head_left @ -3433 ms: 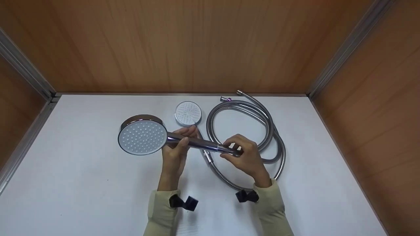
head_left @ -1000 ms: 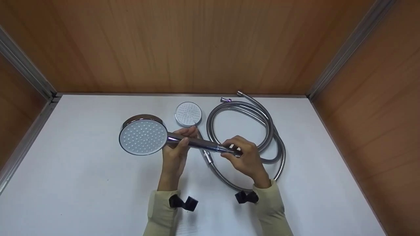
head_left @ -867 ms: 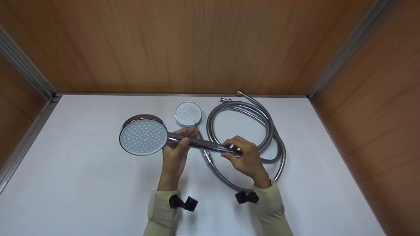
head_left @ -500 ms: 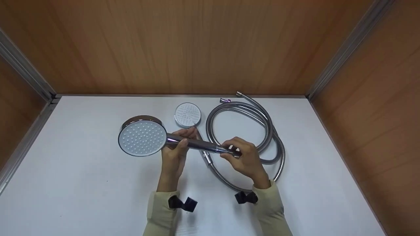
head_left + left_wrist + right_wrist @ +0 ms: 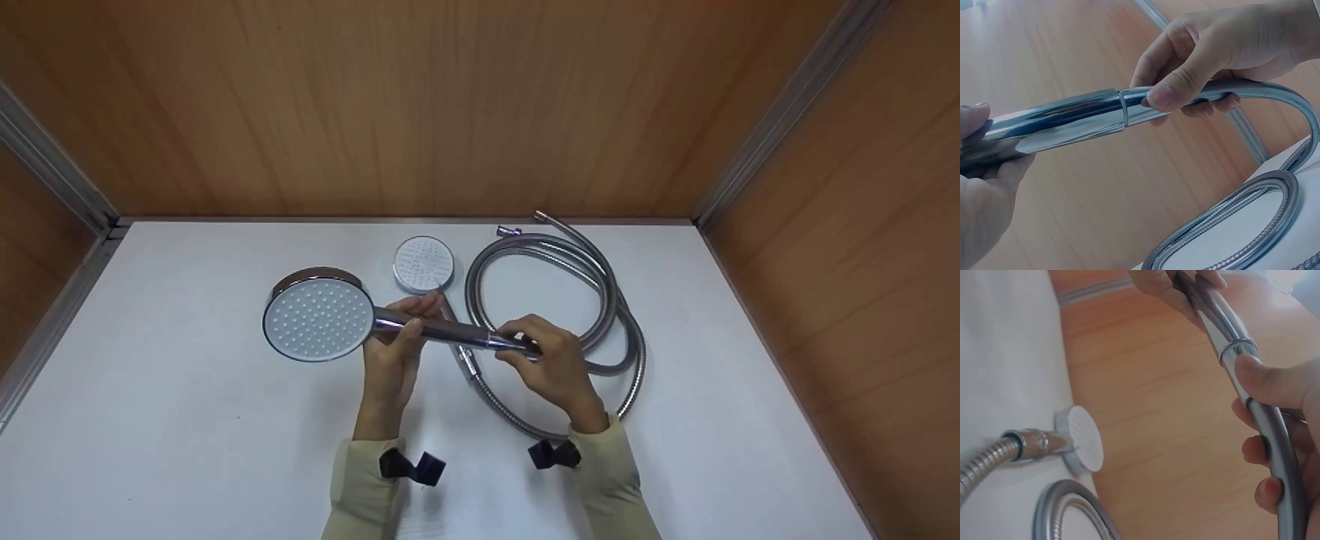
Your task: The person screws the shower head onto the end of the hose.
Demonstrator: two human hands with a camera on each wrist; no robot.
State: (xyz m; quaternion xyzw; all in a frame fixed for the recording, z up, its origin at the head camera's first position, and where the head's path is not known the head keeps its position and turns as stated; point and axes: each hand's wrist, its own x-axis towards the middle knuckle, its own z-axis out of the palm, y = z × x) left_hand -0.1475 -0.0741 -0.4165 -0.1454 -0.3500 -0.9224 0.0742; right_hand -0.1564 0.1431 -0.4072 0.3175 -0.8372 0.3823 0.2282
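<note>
My left hand [image 5: 390, 364] grips the chrome handle of a large shower head [image 5: 319, 320], held above the table with its white nozzle face toward the head camera. At the handle's lower end, my right hand [image 5: 553, 365] pinches the hose's conical metal connector [image 5: 1139, 100] between thumb and fingers. In both wrist views the connector sits against the handle, with a thin ring line at the joint. The grey hose [image 5: 1282, 455] runs on under my right fingers. Whether the thread is fully seated cannot be seen.
A smaller white-faced shower head [image 5: 424, 264] lies behind my left hand, joined to a ribbed metal hose [image 5: 510, 412]. Coiled hose [image 5: 611, 300] lies to the right, with two metal ends near the back edge. Wooden panels [image 5: 420, 105] enclose the white table [image 5: 187, 435].
Both hands keep the same hold on the handle and connector. The whole head view has shifted slightly, with everything appearing a little further left and lower.
</note>
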